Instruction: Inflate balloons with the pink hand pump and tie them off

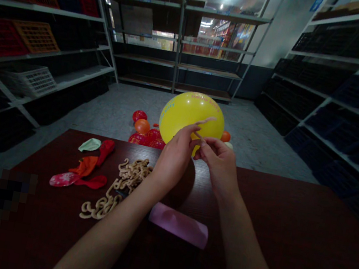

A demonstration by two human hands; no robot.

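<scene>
Below the left hand (176, 155) and right hand (223, 164) is the dark wooden table (274, 225). Just beyond them is an inflated yellow balloon (188, 102), probably near because its hidden neck is at their fingertips. Curled tan cords (135, 169) lie heaped left of the left wrist, apparently within reach. Both hands arch inward, fingertips pinched on a thin pale strand (207, 120).

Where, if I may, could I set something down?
The brown wood-grain table has bare room between its right edge and the right forearm. Left of the left forearm, limp coloured balloons and curly tan strands crowd it; a mauve cylinder lies between the forearms.
</scene>
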